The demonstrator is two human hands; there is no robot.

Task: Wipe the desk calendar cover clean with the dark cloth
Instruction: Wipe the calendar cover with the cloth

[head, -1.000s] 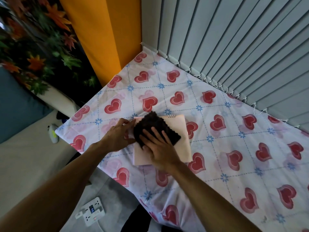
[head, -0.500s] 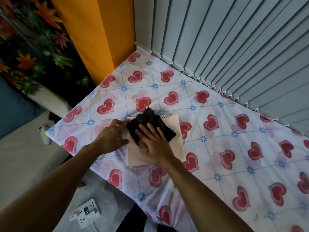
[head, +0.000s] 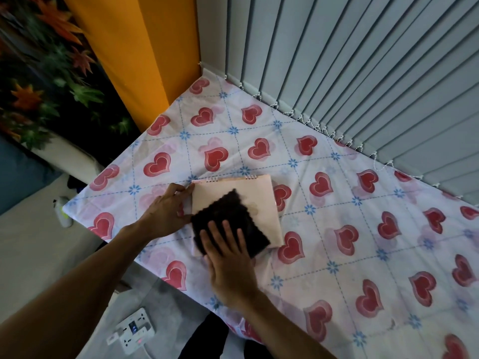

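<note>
A pale pink desk calendar (head: 259, 195) with wire spiral binding along its far edge lies flat on the heart-print tablecloth. A dark brown cloth (head: 228, 218) with a wavy edge covers the near left part of its cover. My right hand (head: 229, 257) presses flat on the near part of the cloth, fingers spread, slightly blurred. My left hand (head: 168, 211) rests on the tablecloth with its fingertips against the calendar's left edge, holding it steady.
The table (head: 363, 229) wears a white cloth with red hearts. Grey vertical blinds (head: 363, 73) run along its far side, and an orange pillar (head: 145, 47) stands at the far left corner. A white power strip (head: 133, 331) lies on the floor below.
My right hand has dragged the cloth from the far part of the cover toward the near edge, baring the spiral-bound end. My left hand keeps to the calendar's left edge.
</note>
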